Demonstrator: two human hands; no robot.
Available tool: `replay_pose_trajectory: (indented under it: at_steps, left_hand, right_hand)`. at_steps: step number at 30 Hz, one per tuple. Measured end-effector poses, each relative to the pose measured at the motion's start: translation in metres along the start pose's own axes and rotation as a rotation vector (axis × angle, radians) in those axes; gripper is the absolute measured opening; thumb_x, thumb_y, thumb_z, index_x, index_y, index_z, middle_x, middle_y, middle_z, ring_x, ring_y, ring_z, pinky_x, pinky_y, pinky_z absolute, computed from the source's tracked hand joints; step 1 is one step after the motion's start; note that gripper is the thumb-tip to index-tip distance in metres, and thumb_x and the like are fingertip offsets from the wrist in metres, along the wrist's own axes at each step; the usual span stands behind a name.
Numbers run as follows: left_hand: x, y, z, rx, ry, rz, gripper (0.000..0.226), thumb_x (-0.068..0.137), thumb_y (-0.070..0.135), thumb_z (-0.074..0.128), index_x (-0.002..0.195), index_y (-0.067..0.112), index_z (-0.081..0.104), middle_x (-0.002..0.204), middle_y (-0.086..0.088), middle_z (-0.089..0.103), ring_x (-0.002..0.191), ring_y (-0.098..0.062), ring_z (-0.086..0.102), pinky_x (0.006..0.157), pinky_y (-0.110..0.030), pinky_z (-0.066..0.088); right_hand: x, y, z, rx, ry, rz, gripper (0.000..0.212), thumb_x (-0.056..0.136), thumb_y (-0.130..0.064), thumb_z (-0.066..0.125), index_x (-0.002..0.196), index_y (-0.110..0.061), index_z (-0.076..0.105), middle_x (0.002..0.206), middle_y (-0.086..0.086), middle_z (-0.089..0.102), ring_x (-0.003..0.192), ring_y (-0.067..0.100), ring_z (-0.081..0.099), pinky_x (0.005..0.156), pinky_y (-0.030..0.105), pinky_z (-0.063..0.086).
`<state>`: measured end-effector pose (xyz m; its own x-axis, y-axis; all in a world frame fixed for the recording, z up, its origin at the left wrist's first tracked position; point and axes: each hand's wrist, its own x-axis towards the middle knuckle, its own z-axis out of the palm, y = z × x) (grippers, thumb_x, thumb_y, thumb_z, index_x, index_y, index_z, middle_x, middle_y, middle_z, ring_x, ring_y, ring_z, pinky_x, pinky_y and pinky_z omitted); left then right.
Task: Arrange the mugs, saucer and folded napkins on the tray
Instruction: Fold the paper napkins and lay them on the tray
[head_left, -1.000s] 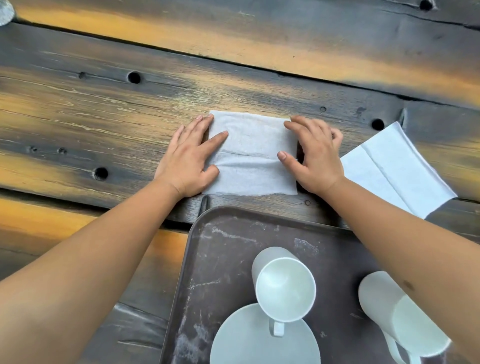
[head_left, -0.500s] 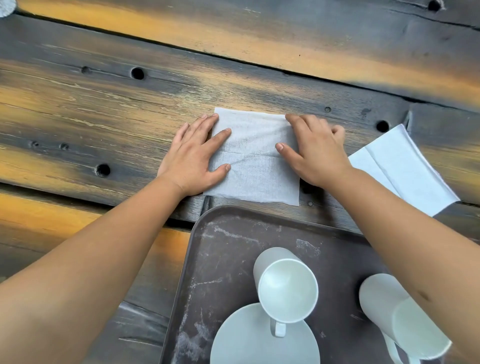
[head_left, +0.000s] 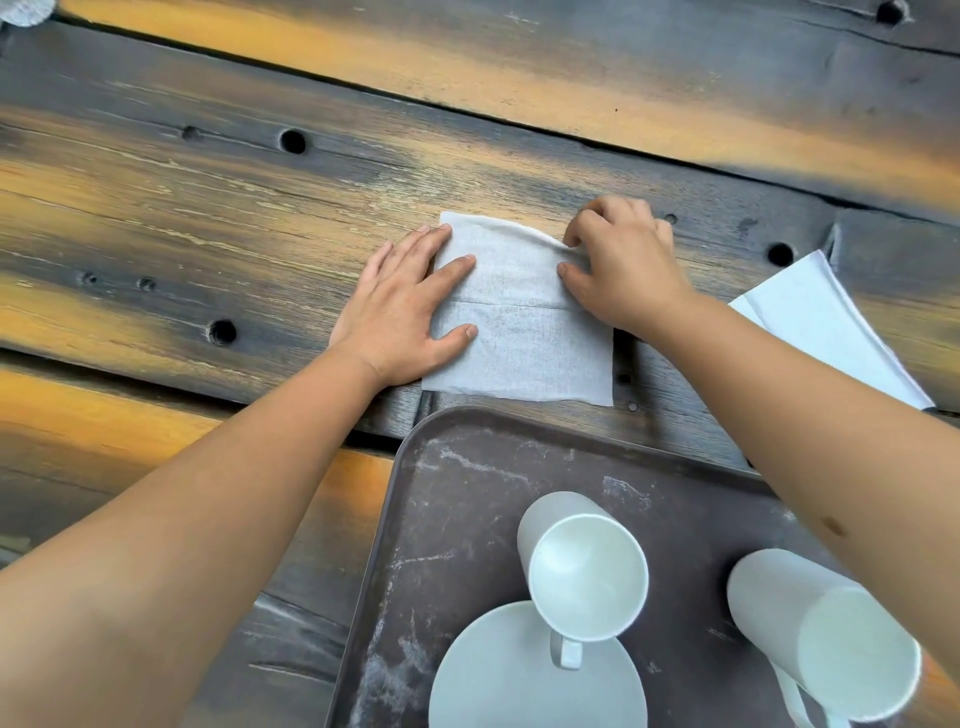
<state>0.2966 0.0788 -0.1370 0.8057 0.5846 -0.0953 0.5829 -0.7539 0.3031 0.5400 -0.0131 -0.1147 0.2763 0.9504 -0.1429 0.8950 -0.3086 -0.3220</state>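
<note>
From the head camera, a dark brown tray sits at the near edge of a weathered wooden table; its scuffed floor holds a white saucer at the near side, a white mug standing upright just behind the saucer with its handle pointing toward the viewer and overlapping the saucer's rim, and a second white mug to the right, also mouth-up, its handle at the near lower side; both mugs look empty inside.

Beyond the tray's far rim, on the bare boards, lies a white napkin, a rectangle with its long axis running away from the viewer and a crease crossing it side to side about halfway; its near edge sits just beside the tray rim without overlapping it. A second, folded napkin lies on the table to the right, partly covered by the right forearm, with its long axis slanting from far-left to near-right.

The left hand lies flat, palm down, fingers spread, with the forefinger and thumb pressing on the napkin's left edge and the other fingers on the wood; it grips nothing. The right hand is curled at the napkin's far right corner, thumb and fingertips pinching the paper, which is raised in a small ridge there. Both forearms reach in from the near corners, the right one passing over the tray's right side.
</note>
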Motion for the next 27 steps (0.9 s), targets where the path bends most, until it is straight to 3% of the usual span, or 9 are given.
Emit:
replay_pose_trajectory:
  at_steps: [5, 8, 12, 16, 20, 23, 25, 27]
  left_hand:
    - [0.000, 0.000, 0.001, -0.002, 0.002, -0.018, 0.075, 0.083, 0.065, 0.042, 0.147, 0.029, 0.036, 0.161, -0.004, 0.020, 0.149, -0.022, 0.010, 0.121, -0.045, 0.004]
    - [0.000, 0.000, 0.001, -0.013, -0.002, -0.033, 0.077, 0.081, 0.065, 0.043, 0.148, 0.028, 0.033, 0.162, -0.003, 0.017, 0.149, -0.021, 0.007, 0.121, -0.042, 0.001]
    - [-0.001, 0.001, 0.002, -0.041, 0.001, -0.071, 0.087, 0.081, 0.066, 0.041, 0.153, 0.022, 0.020, 0.163, -0.004, 0.012, 0.150, -0.022, 0.005, 0.121, -0.043, 0.003]
    - [-0.005, 0.002, 0.000, -0.118, 0.095, -0.092, 0.096, 0.085, 0.063, 0.044, 0.155, 0.013, 0.002, 0.163, -0.010, 0.006, 0.149, -0.027, 0.005, 0.120, -0.044, 0.006]
    - [-0.008, 0.000, 0.002, -0.191, 0.151, -0.083, 0.092, 0.090, 0.066, 0.032, 0.155, 0.009, -0.001, 0.163, -0.014, 0.008, 0.149, -0.029, 0.006, 0.120, -0.045, 0.008]
    - [-0.006, -0.004, 0.002, -0.356, 0.214, -0.074, 0.094, 0.088, 0.073, 0.023, 0.154, 0.006, 0.013, 0.156, -0.014, 0.029, 0.142, -0.026, 0.026, 0.115, -0.040, 0.020]
    - [-0.003, -0.007, 0.001, -0.489, 0.308, -0.076, 0.093, 0.089, 0.075, 0.020, 0.147, 0.003, 0.034, 0.137, -0.012, 0.051, 0.124, -0.017, 0.044, 0.102, -0.031, 0.033]
    - [-0.002, -0.009, 0.002, -0.569, 0.385, -0.089, 0.089, 0.091, 0.073, 0.021, 0.132, 0.001, 0.052, 0.118, -0.010, 0.063, 0.110, -0.019, 0.054, 0.092, -0.030, 0.041]
  right_hand:
    - [0.011, -0.010, -0.002, 0.065, -0.092, 0.034, 0.036, 0.087, -0.031, 0.060, 0.120, -0.022, 0.051, 0.115, 0.002, 0.061, 0.112, 0.028, 0.051, 0.090, 0.043, 0.027]
    - [0.013, -0.014, -0.003, 0.048, -0.121, 0.023, 0.030, 0.088, -0.028, 0.059, 0.117, -0.021, 0.057, 0.110, 0.004, 0.066, 0.109, 0.030, 0.056, 0.092, 0.042, 0.028]
    - [0.006, -0.015, -0.008, 0.081, -0.030, -0.053, 0.017, 0.089, -0.022, 0.054, 0.100, -0.013, 0.064, 0.097, 0.007, 0.065, 0.102, 0.032, 0.055, 0.085, 0.038, 0.028]
    - [-0.005, -0.017, -0.016, 0.098, 0.036, -0.128, 0.016, 0.092, -0.025, 0.058, 0.097, -0.012, 0.065, 0.094, 0.008, 0.062, 0.099, 0.030, 0.051, 0.086, 0.039, 0.029]
    - [-0.022, -0.020, -0.019, 0.085, 0.048, -0.211, 0.011, 0.090, -0.024, 0.062, 0.095, -0.016, 0.065, 0.097, 0.002, 0.063, 0.100, 0.027, 0.051, 0.083, 0.036, 0.026]
    - [-0.039, -0.024, -0.015, 0.083, 0.024, -0.260, 0.005, 0.086, -0.017, 0.063, 0.091, -0.018, 0.065, 0.094, -0.001, 0.066, 0.098, 0.027, 0.055, 0.081, 0.037, 0.030]
    - [-0.052, -0.025, -0.012, 0.083, -0.003, -0.292, 0.008, 0.083, -0.012, 0.063, 0.089, -0.016, 0.065, 0.093, 0.001, 0.067, 0.097, 0.028, 0.058, 0.082, 0.040, 0.035]
    - [-0.063, -0.025, -0.008, 0.083, -0.038, -0.322, 0.011, 0.081, -0.011, 0.059, 0.089, -0.014, 0.065, 0.091, 0.002, 0.067, 0.095, 0.028, 0.058, 0.081, 0.042, 0.038]
